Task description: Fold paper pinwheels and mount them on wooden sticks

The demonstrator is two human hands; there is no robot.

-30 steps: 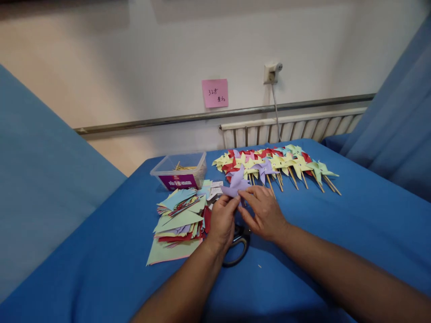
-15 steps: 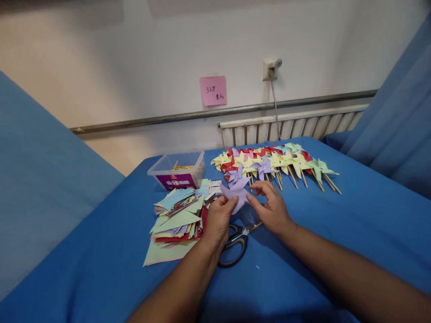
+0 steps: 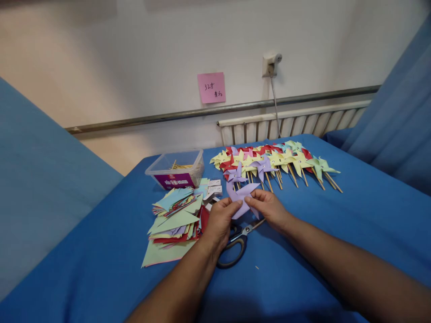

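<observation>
The left hand [image 3: 219, 220] pinches a lilac paper pinwheel head [image 3: 239, 195] near its 8 o'clock side, the right hand [image 3: 272, 208] near 3, thumbs uppermost, probably to hold the folded blades together; below it at 6 o'clock, scissors [image 3: 237, 246] lie on the blue-covered surface [image 3: 303, 269], presumably for easy reach; coloured paper [image 3: 173, 220] is stacked towards 8; a plastic tub [image 3: 175, 180] holds sticks at 10; mounted pinwheels [image 3: 298, 160] lie around 1 o'clock, sticks mostly nearward, perhaps sparing the blades.

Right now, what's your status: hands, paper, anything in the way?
Left hand, right hand both pinching the purple pinwheel. Its blades point outward. Scissors close by, partly behind the left hand, not blocking it.
</observation>
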